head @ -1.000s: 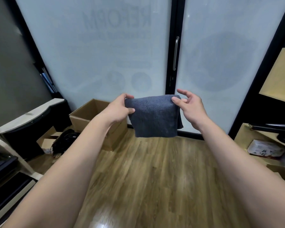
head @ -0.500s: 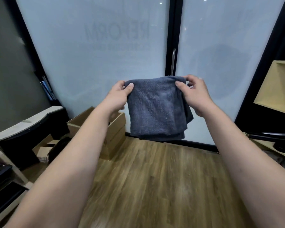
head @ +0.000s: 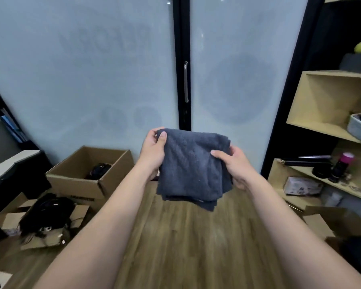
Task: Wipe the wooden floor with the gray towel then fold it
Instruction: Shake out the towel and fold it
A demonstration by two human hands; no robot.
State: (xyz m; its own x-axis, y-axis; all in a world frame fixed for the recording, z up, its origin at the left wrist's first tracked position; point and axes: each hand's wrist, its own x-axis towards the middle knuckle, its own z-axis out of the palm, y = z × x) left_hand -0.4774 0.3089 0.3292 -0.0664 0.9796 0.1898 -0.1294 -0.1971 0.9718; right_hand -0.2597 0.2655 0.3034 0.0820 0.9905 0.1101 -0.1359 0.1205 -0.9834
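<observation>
Soft, even daylight comes through the frosted glass doors point(head: 81, 80), leaving the room moderately bright with only faint shadows. Small ceiling-light glints sit at the top of the glass. The wooden floor point(head: 186, 236) shows dull sheen. Wide-angle distortion bends the edges; shelf items look slightly blurred.

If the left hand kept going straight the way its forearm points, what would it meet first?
Past the gray towel it already pinches, the left hand points forward toward the frosted glass door. Nothing else seems to stand in that line, though depth is hard to judge; the cardboard box sits lower and off to its left.
</observation>
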